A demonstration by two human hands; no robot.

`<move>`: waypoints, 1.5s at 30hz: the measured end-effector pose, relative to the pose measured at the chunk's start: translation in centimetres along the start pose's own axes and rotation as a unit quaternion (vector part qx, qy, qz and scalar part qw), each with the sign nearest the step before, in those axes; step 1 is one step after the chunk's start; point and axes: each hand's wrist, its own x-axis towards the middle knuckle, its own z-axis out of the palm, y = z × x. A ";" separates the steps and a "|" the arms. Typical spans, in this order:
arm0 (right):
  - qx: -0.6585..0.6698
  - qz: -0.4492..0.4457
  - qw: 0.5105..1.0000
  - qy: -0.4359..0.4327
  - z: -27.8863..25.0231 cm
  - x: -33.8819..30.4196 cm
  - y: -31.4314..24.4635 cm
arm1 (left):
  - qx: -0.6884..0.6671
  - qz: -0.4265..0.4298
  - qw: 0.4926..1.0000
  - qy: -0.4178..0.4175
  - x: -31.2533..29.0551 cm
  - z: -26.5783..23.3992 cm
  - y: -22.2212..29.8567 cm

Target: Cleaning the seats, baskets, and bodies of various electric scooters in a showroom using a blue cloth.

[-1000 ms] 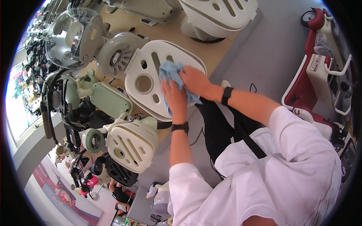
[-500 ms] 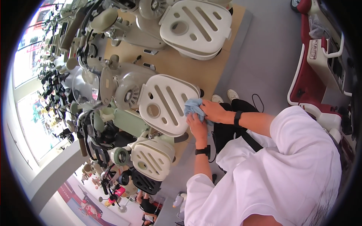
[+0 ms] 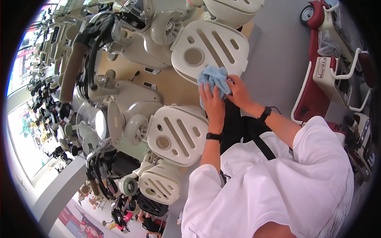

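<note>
A crumpled light-blue cloth (image 3: 215, 79) is bunched between both hands, at the near edge of a cream slotted panel (image 3: 222, 63) with a round hole, fitted on a scooter. My left hand (image 3: 212, 104) presses on the cloth from the left, fingers curled over it. On its right side my right hand (image 3: 240, 94) grips the cloth, with fingertips partly hidden in the folds. Whether the cloth touches the panel or is just in front of it, I cannot tell. A second cream slotted panel (image 3: 180, 135) lies left of my left forearm, apart from both hands.
A brown handlebar grip (image 3: 73, 73) juts out at the left among the parked scooters. Further down stands a smaller slotted panel (image 3: 160, 186). To the right is a red and white vehicle (image 3: 313, 93). A tan platform (image 3: 174, 93) lies under the scooters, beside grey floor (image 3: 270, 59).
Both hands and the cloth have moved away from the middle scooter's panel, up to the panel of the scooter above it. The view has shifted too.
</note>
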 end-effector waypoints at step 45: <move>-0.010 -0.094 0.973 -0.209 -1.6 24.8 13.5 | 0.060 -0.145 0.988 -0.011 21.7 10.6 0.2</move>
